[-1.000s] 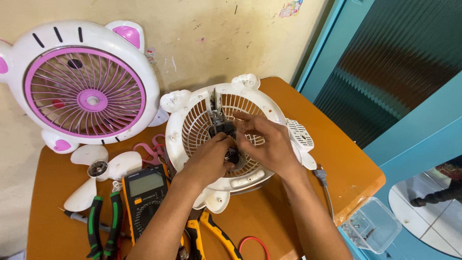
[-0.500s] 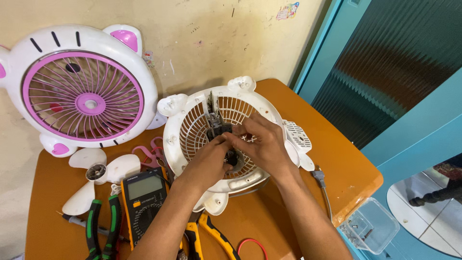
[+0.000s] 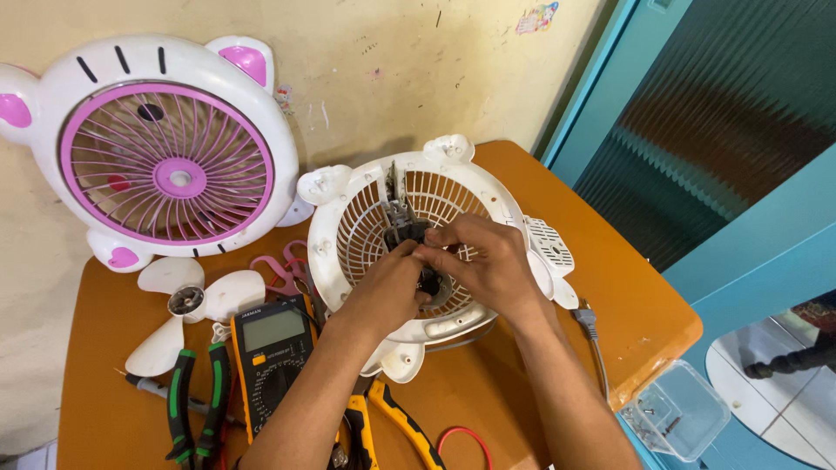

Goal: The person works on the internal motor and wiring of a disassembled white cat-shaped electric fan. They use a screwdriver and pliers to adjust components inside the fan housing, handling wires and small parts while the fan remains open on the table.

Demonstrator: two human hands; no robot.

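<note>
On the orange table [image 3: 557,287], seen from our head camera, lies a white fan housing [image 3: 348,226] with its grille facing up. Our left hand [image 3: 387,287] and right hand [image 3: 488,265] meet at its centre, fingertips pinched closed around a small black motor part [image 3: 405,228], which sits in the middle of the grille. Just left of our left forearm we see a black and yellow multimeter [image 3: 272,344], green-handled pliers [image 3: 196,405] and a loose white fan blade [image 3: 187,300]. A complete pink and white fan [image 3: 165,152] leans against the wall behind. Yellow-handled pliers [image 3: 392,426] lie between our forearms, and a clear plastic box [image 3: 684,409] sits off the table's right corner.
</note>
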